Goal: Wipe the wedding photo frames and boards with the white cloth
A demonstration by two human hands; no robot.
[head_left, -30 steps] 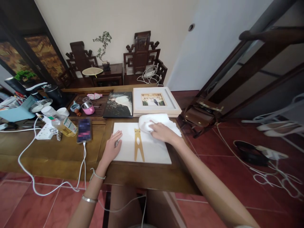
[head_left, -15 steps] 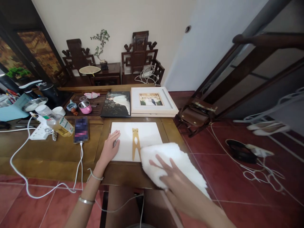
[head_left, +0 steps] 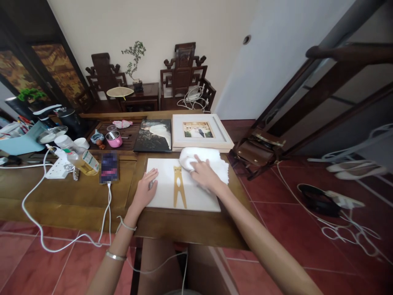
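Observation:
A white rectangular board lies flat near the front edge of the wooden table, with a yellow long-legged cat figure on its middle. My left hand rests on the board's left edge, fingers stretched out and holding nothing. Over the board's upper right corner, my right hand presses on a bunched white cloth, gripping it with bent fingers. The cloth's right part spreads past the board onto the table. What lies under the cloth is hidden.
Behind the board stand a white-framed picture and a dark picture. To the left lie a charging phone, a bottle of yellowish liquid, a power strip and a pink cup. A white cable hangs over the front edge.
My right hand has moved forward with the cloth, from the board's lower right to its upper right corner. The cat figure's legs are now fully uncovered. My left hand stays in place.

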